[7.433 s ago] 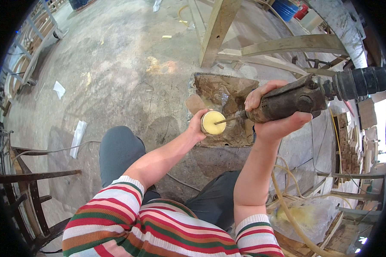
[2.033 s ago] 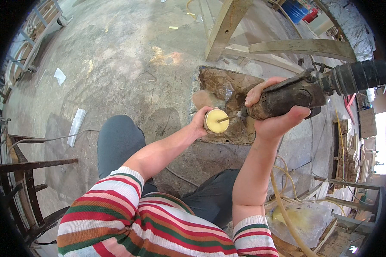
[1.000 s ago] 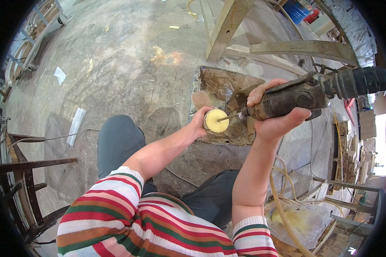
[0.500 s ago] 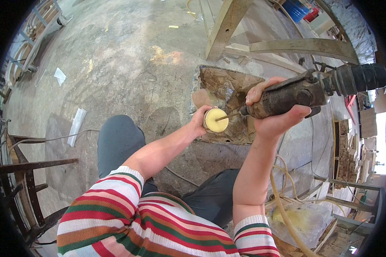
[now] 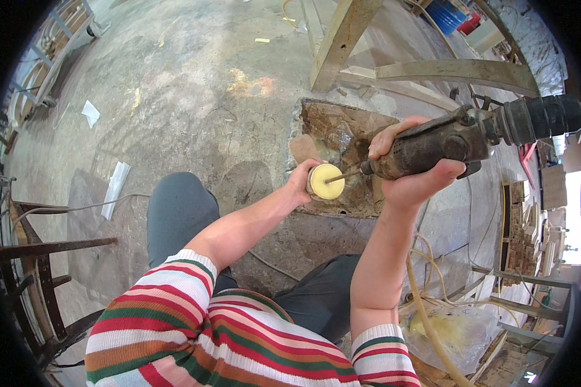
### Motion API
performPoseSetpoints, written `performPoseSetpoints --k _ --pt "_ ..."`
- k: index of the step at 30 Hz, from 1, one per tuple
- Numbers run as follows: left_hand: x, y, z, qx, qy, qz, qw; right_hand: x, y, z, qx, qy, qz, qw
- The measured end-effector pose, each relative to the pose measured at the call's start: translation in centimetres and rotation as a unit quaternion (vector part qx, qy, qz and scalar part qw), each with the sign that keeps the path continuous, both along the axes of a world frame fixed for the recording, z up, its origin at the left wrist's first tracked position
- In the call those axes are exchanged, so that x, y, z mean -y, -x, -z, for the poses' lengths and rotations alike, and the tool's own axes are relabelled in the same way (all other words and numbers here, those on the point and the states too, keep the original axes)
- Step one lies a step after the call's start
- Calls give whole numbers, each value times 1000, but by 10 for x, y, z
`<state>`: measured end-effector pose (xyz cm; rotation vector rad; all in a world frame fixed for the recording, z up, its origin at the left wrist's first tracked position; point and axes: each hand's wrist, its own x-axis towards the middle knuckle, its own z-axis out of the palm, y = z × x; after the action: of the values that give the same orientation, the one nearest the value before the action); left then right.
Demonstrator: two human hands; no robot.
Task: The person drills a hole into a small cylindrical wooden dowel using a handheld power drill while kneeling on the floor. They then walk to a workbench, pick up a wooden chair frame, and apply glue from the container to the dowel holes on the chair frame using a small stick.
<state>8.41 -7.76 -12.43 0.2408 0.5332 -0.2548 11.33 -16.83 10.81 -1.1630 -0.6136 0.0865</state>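
Note:
My left hand (image 5: 301, 182) is closed round the side of a small round container (image 5: 326, 188) filled with a pale yellow substance. In my right hand (image 5: 419, 174) is a dark, dirt-covered power drill (image 5: 432, 143), gripped from both sides of its body. A thin rod (image 5: 343, 175) runs from the drill's front end to the yellow surface and touches it or dips in; how deep cannot be seen. The container's lower part is hidden by its rim and my fingers.
Below my hands a stained brown board (image 5: 361, 205) lies on the concrete floor. A wooden frame (image 5: 345, 45) stands beyond it. A yellowish hose (image 5: 426, 316) and a plastic bag (image 5: 455, 332) lie at the lower right. A dark wooden chair (image 5: 45, 277) is at the left.
Almost nothing differs. Both hands, the drill and the container keep nearly the same places, with only a very slight shift.

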Motion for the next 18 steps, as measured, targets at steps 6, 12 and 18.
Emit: performPoseSetpoints --k 6,12,18 --pt "5 1 -8 -13 0 -4 1000 2 2 2 -2 16 4 1000" --pt "4 3 -11 -9 5 0 1000 -1 7 0 10 29 4 1000" --pt "4 1 -4 -2 24 -4 1000 -2 9 -4 25 41 20 999"
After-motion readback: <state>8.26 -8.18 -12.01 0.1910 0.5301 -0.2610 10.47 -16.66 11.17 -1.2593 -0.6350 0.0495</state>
